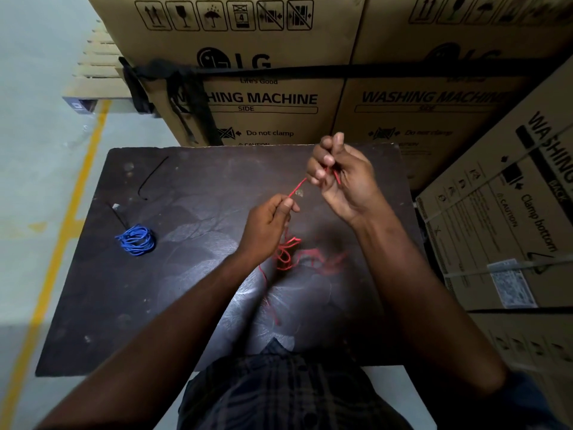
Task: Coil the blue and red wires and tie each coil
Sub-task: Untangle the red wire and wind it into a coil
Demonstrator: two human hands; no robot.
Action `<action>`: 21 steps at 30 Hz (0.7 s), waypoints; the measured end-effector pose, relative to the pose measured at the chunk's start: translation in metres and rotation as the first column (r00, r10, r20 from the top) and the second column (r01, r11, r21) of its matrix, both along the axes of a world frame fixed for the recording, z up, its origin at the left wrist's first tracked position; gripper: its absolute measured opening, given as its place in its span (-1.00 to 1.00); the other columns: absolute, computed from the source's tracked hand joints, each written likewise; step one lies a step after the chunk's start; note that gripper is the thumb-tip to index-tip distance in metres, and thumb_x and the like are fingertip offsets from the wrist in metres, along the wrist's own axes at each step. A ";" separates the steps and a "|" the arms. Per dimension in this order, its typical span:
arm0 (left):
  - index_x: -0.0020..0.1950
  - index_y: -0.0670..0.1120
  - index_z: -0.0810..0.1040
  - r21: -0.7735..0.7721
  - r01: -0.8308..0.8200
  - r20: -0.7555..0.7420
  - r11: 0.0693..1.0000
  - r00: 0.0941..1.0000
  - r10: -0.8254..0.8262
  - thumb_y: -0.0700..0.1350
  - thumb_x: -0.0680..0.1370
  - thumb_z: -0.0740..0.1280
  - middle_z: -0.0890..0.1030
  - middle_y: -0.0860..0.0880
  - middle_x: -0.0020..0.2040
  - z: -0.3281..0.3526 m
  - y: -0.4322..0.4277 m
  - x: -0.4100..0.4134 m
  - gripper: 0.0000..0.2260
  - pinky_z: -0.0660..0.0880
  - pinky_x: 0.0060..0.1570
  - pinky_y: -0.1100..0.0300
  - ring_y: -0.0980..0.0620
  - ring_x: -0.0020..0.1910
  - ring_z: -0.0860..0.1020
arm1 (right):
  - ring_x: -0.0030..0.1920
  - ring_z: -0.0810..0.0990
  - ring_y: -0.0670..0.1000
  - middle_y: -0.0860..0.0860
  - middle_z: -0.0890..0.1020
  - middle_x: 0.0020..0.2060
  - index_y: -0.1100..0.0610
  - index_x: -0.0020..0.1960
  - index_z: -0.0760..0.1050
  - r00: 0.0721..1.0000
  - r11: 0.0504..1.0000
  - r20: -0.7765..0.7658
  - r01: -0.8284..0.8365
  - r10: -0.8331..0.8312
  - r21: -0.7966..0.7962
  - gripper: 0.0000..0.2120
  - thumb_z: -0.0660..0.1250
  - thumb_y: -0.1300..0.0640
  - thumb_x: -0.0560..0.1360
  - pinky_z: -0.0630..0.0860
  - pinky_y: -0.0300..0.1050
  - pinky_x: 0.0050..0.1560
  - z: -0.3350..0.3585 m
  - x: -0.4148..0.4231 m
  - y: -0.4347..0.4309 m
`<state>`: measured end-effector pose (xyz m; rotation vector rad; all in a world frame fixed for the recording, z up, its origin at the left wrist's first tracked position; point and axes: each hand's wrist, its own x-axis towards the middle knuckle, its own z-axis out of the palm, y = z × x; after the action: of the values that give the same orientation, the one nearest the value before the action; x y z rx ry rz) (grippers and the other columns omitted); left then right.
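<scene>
Standing stacked behind and to the right, the cardboard boxes point(263, 97) are closing in the dark bench point(192, 187) where the work is happening. Both arms are reaching over it, and the left hand point(269, 217) and right hand point(341, 178) are hovering above its middle, near each other but not touching. The right grip is curling round one end of the red wire point(286, 252), with the fingers folded over it. The left grip is pinching the same wire between thumb and fingertips, so a short stretch is running taut between the two hands. The rest of the red wire is lying below the left hand in a loose tangle, with a thin tail trailing toward the person. The blue wire point(136, 240) is sitting coiled at the left of the bench, well apart from the hands, and seemingly tied, since a black tie point(119, 217) is sticking out of it. A spare tie point(152, 178) is lying further back on the left. The red coil is seemingly only beginning. The main risk is the tangle tightening into a knot as slack is being drawn up through the left pinch. The thin wire could also be slipping out of either grip, letting formed loops spring open before the spare tie is being fetched.
</scene>
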<state>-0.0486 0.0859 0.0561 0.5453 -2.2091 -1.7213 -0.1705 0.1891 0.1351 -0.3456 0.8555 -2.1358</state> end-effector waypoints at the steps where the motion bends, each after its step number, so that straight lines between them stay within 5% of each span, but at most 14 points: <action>1: -0.10 -0.08 0.55 -0.008 0.009 0.003 1.000 1.000 -0.009 -0.13 0.67 0.19 0.37 0.12 -0.48 -0.001 0.002 0.003 -0.79 0.33 -0.41 0.30 0.21 -0.51 0.32 | -0.44 0.36 -0.08 -0.08 0.38 -0.44 0.14 -0.11 0.34 0.998 0.997 -0.023 0.067 -0.066 0.032 -0.72 -0.04 0.09 0.68 0.34 -0.23 -0.40 0.003 0.000 -0.002; 4: -0.07 -0.03 0.57 -0.134 0.106 0.016 0.985 0.994 -0.105 -0.09 0.66 0.20 0.41 0.13 -0.46 -0.001 0.005 0.012 -0.81 0.30 -0.35 0.31 0.21 -0.45 0.37 | -0.43 0.42 -0.09 -0.04 0.42 -0.39 0.16 -0.07 0.37 0.960 0.952 -0.118 0.271 -0.256 0.143 -0.77 0.00 0.19 0.68 0.40 -0.22 -0.35 0.003 -0.002 -0.013; 8: -0.05 -0.05 0.59 -0.327 0.202 0.024 0.923 0.978 -0.206 -0.08 0.64 0.22 0.42 0.12 -0.43 0.012 0.002 0.016 -0.83 0.31 -0.30 0.27 0.23 -0.41 0.40 | -0.37 0.45 -0.12 0.00 0.43 -0.31 0.12 -0.06 0.38 0.799 0.741 -0.482 0.558 -0.360 0.372 -0.79 0.05 0.34 0.63 0.47 -0.24 -0.25 -0.019 -0.008 -0.021; 11: -0.08 -0.05 0.58 -0.425 0.228 0.020 0.876 0.970 -0.243 -0.03 0.64 0.21 0.43 0.10 -0.40 0.026 -0.005 0.016 -0.80 0.33 -0.28 0.25 0.24 -0.37 0.42 | -0.32 0.47 -0.09 -0.01 0.46 -0.30 0.07 -0.10 0.39 0.695 0.671 -0.689 0.612 -0.206 0.418 -0.76 0.09 0.36 0.57 0.46 -0.28 -0.22 -0.040 -0.003 -0.018; 13: -0.10 -0.06 0.57 -0.548 0.216 0.007 0.808 0.967 -0.253 0.00 0.63 0.20 0.51 0.06 -0.33 0.034 -0.013 0.013 -0.77 0.35 -0.21 0.20 0.14 -0.31 0.49 | -0.30 0.46 -0.13 -0.03 0.48 -0.29 0.11 -0.11 0.42 0.589 0.657 -0.808 0.595 0.037 0.463 -0.80 0.12 0.35 0.54 0.42 -0.33 -0.23 -0.053 0.005 -0.014; 16: -0.06 -0.04 0.57 -0.664 0.213 -0.012 0.717 0.955 -0.296 -0.03 0.63 0.25 0.60 0.02 -0.21 0.042 -0.021 0.007 -0.84 0.43 -0.19 0.13 0.02 -0.23 0.55 | -0.30 0.49 -0.07 0.04 0.53 -0.32 0.18 -0.16 0.45 0.483 0.625 -0.831 0.567 0.275 0.537 -0.84 0.16 0.30 0.55 0.39 -0.21 -0.21 -0.066 0.009 -0.002; 18: -0.04 -0.01 0.59 -0.685 0.185 -0.025 0.704 0.961 -0.277 -0.01 0.62 0.27 0.62 0.05 -0.17 0.043 -0.028 0.005 -0.85 0.49 -0.19 0.10 0.02 -0.19 0.57 | -0.33 0.50 0.04 0.12 0.53 -0.34 0.21 -0.22 0.42 0.532 0.642 -0.772 0.464 0.348 0.610 -0.77 0.14 0.26 0.60 0.43 -0.11 -0.24 -0.068 0.011 0.007; 21: -0.06 -0.01 0.63 -0.684 0.124 -0.053 0.719 0.974 -0.218 0.00 0.60 0.31 0.64 0.07 -0.15 0.040 -0.037 0.003 -0.86 0.52 -0.15 0.08 0.05 -0.17 0.59 | -0.48 0.47 -0.06 0.10 0.46 -0.41 0.19 -0.20 0.38 0.756 0.677 -0.475 0.056 0.451 0.734 -0.72 0.06 0.23 0.66 0.43 -0.23 -0.39 -0.064 0.021 0.020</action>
<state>-0.0455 0.0492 0.0960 0.0365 -2.6149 -0.8387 -0.1493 0.2086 0.0709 -0.7186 1.8604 -1.2771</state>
